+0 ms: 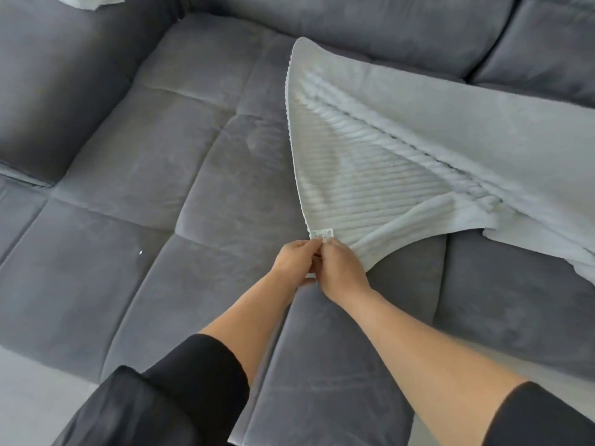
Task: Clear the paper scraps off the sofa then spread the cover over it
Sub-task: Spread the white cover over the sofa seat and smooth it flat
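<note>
The cover point(418, 130) lay bunched over the right half of the sofa point(161, 156), its far edge riding up against the back cushions and one corner drawn toward the front edge of the seat. It was probably held that way so the corner could be pulled leftward across the bare cushions. The left hand point(294, 262) and right hand point(343, 268) met at that corner, just below its sewn label point(322, 234). Both had their fingers curled in and pinched the cloth, touching each other. A pale scrap point(80, 0), apparently paper, sat at the sofa's far left corner, and a tiny white fleck point(140, 251) lay on the left seat, so clearing looked unfinished.
</note>
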The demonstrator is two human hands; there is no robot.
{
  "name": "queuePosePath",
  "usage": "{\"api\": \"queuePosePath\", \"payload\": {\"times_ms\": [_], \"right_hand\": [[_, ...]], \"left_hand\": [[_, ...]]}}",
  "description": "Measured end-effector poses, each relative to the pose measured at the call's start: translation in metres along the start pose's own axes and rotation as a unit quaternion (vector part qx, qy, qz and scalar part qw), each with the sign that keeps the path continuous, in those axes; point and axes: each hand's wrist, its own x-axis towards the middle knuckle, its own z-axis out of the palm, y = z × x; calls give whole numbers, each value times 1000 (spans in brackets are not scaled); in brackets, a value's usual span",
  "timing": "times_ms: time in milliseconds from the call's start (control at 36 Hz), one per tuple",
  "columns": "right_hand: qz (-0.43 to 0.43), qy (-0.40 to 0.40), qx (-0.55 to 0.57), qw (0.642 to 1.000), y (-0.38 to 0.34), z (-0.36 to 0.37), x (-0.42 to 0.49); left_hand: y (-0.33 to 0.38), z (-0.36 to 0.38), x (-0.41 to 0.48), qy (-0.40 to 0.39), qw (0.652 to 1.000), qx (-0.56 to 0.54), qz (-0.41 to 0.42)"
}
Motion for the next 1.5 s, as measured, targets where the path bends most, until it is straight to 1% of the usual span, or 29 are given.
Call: {"api": "queuePosePath", "payload": {"times_ms": [83, 139, 194, 306, 333, 417, 444, 500, 528, 583, 667, 722, 750, 861, 972, 1194, 1333, 1444, 1500], "right_hand": [[30, 5, 65, 997, -7, -2, 10], [57, -34, 80, 995, -7, -14, 18], [68, -58, 53, 995, -10, -20, 40], [25, -90, 14, 996, -23, -41, 95], [25, -72, 9, 997, -29, -44, 115], [51, 30, -42, 997, -43, -56, 167], [75, 35, -58, 995, -47, -56, 181], [113, 1, -90, 990, -52, -54, 196], [114, -18, -121, 986, -54, -50, 201], [106, -23, -191, 976, -61, -44, 205], [113, -5, -218, 969, -74, -41, 207], [121, 2, -198, 973, -83, -41, 210], [130, 6, -177, 976, -85, -42, 211], [170, 25, -65, 983, -99, -46, 219], [178, 12, -17, 984, -112, -42, 229], [194, 44, 45, 979, -141, -27, 238], [215, -17, 37, 976, -151, -15, 235], [210, -12, 30, 977, -152, -8, 239], [206, -20, 28, 978, -153, -5, 240]], "left_hand": [[1, -9, 20, -4, 999, -49, -16], [-3, -12, 27, -9, 998, -56, -28], [-8, -22, 40, -15, 998, -51, -36], [-13, -31, 54, -42, 996, -67, -46], [-15, -34, 60, -55, 995, -65, -49], [-15, -32, 66, -75, 996, -26, -42], [-15, -32, 69, -78, 996, -7, -38], [-14, -31, 69, -84, 996, 31, -24], [-14, -31, 69, -82, 996, 43, -14], [-17, -34, 70, -78, 996, 42, 13], [-20, -41, 60, -58, 996, 23, 65], [-20, -47, 49, -37, 995, 2, 94], [-21, -48, 45, -28, 995, -18, 95], [-19, -58, 35, 12, 993, -104, 62], [-14, -79, 42, 51, 985, -153, 55], [-12, -121, 45, 76, 988, -108, 85], [-21, -143, 49, 94, 989, -75, 91], [-31, -162, 52, 114, 989, -14, 92], [-32, -170, 54, 106, 990, 18, 95]]}}
